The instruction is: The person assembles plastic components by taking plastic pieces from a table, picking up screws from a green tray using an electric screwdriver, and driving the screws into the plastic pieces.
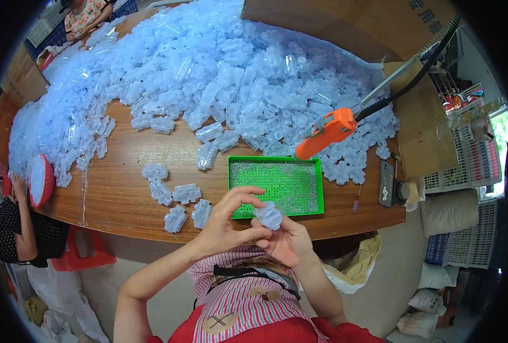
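Above the near table edge, both hands meet at a clear, ridged plastic part [269, 216]. My right hand [290, 244] grips it from below and the right. My left hand [225, 223] curls around its left side, with fingers over the top and thumb underneath; the exact fingertip contact is partly hidden. Just beyond the hands lies a green tray [321, 197] with many tiny silver metal pieces spread on its bottom. Several similar clear plastic parts [186, 193] rest on the wood to the left of my left hand.
A huge heap of clear plastic parts [208, 74] covers the far table [117, 166]. An orange power tool [328, 132] hangs over the tray's far right corner on a spring and cable. A phone [386, 183] lies at right. Two other people sit at left and far left, one near a red basket [48, 180].
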### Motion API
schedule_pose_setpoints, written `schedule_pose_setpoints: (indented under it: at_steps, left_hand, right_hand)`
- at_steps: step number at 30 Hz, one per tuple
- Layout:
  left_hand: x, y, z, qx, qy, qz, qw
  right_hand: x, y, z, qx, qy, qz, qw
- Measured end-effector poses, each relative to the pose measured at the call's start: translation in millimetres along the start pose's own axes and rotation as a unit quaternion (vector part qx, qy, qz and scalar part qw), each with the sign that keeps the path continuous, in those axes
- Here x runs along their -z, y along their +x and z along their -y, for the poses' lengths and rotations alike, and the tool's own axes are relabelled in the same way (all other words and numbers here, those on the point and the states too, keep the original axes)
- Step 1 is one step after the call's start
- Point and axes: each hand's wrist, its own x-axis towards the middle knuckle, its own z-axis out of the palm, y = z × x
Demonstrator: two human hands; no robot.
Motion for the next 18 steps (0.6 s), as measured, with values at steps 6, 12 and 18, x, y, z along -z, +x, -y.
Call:
schedule_pose_setpoints:
  at_steps: [6, 12, 18]
  left_hand:
    - [-12.8, -3.9, 0.6, 0.054, -0.131, -0.085, 0.986]
    - [-2.5, -9.0, 5.3, 0.088, 0.035, -0.027, 0.995]
    - [-10.4, -22.4, 25.5, 0.112, 0.064, -0.004, 0.992]
  right_hand:
    - [5.7, 14.6, 8.2, 0.204, -0.417, -0.128, 0.877]
    - [-51.8, 69.0, 150.2, 0.534, -0.518, -0.077, 0.664]
    - [-63.3, 89.7, 169.3, 0.444, -0.604, -0.024, 0.662]
